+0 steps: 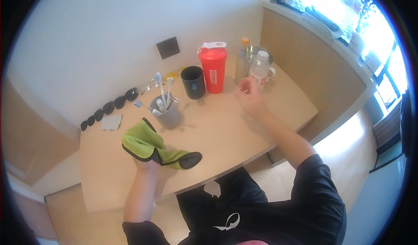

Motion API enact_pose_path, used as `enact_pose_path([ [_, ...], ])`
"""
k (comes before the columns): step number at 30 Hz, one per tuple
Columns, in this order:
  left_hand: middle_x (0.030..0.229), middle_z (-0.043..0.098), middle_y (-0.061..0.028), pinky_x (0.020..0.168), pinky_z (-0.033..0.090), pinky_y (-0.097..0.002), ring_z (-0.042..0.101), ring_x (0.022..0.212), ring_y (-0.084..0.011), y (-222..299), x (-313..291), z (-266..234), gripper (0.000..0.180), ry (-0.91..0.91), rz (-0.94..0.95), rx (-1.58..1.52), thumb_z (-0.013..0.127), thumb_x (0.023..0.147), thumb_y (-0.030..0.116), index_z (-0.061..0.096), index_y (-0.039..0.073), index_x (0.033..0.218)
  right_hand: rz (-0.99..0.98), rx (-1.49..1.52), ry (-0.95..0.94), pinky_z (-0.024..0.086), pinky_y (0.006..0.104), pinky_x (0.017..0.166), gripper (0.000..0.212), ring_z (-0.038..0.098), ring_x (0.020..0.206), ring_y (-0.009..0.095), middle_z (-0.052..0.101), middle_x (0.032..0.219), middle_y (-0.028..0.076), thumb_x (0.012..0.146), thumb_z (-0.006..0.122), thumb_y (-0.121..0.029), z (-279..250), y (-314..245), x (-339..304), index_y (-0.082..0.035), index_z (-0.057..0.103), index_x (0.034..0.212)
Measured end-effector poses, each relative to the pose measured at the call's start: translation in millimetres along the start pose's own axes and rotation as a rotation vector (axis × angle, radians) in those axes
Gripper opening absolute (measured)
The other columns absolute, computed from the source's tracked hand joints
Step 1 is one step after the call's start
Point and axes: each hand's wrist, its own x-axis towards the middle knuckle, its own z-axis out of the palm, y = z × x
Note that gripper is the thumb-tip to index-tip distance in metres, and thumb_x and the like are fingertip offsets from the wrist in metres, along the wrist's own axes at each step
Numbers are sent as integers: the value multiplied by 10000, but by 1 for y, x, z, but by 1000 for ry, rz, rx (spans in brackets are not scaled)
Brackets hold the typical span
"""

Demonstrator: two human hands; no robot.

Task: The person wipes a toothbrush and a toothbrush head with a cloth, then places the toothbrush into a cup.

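A green cloth with black edging [146, 140] drapes over my left hand [146, 163], hiding its fingers; the hand grips it from beneath, above the table's near left part. One dark-tipped end of the cloth hangs to the right. My right hand [251, 98] is raised over the right side, its fingers loosely bent and apart with nothing seen in them. Just behind it stands a clear bottle with a white cap [262, 56], partly covered by the fingers in this view; whether they touch cannot be told. A grey cup [169, 118] of several toothbrushes stands beyond the cloth.
Along the back of the table [209, 145] stand a black mug [193, 83], a red shaker bottle [214, 73] and an orange-capped bottle [242, 62]. Sunglasses [109, 108] line the wall beside a grey paper piece [111, 122]. A wooden panel [300, 49] bounds the right side.
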Motion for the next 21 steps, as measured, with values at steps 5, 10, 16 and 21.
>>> enact_pose_path([
  [5, 1077, 580, -86, 771, 511, -406, 584, 946, -251, 6, -20, 27, 440, -144, 33, 6, 462, 926, 425, 470, 93, 1216, 590, 399, -270, 435, 259, 700, 350, 479, 824, 133, 475, 933, 63, 827, 619, -105, 59, -36, -16, -31, 427, 1111],
  [10, 1170, 563, -103, 844, 489, -455, 564, 1038, -282, -2, -46, 53, 503, -268, -127, -295, 465, 910, 477, 453, 113, 1256, 519, 341, -381, 453, 301, 780, 437, 511, 916, 179, 515, 1028, 124, 815, 645, -147, 106, -15, -9, -8, 433, 1172],
  [16, 1261, 531, -110, 930, 444, -473, 546, 1104, -305, -6, -56, 81, 539, -296, -214, -447, 440, 925, 465, 411, 100, 1321, 334, 141, -220, 422, 369, 909, 470, 508, 1083, 304, 516, 1168, 203, 794, 670, -207, 126, -4, -8, -2, 477, 1170],
  [21, 1264, 510, -90, 895, 456, -439, 537, 1086, -279, -21, -54, 87, 613, -297, -129, -224, 382, 921, 550, 384, 106, 1344, 354, 96, -224, 420, 370, 915, 473, 507, 1095, 311, 506, 1187, 197, 791, 670, -212, 115, -11, -10, -14, 482, 1178],
])
